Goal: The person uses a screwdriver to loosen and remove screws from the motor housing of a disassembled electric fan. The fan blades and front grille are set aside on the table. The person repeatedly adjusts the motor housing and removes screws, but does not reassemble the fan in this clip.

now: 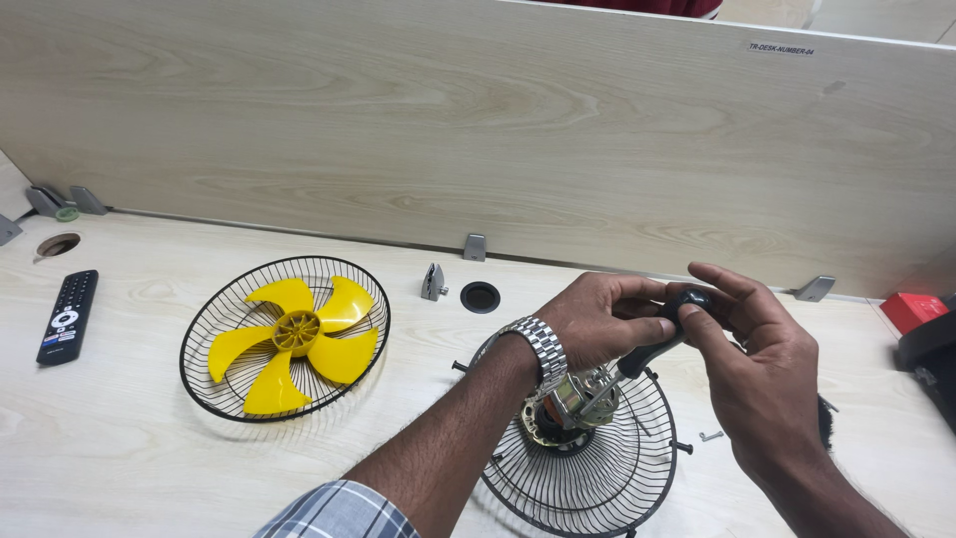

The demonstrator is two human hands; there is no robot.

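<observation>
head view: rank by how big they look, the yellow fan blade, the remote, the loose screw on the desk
1. yellow fan blade
2. remote
3. loose screw, tiny

All lie on the desk at similar range, so the order looks safe.

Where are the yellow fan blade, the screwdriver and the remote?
yellow fan blade (297,333), head view, on its centre hub
screwdriver (649,353), head view, on the black handle between the hands
remote (68,317), head view, on the middle of its black body

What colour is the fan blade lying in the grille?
Yellow fan blade, seen in the head view.
</observation>
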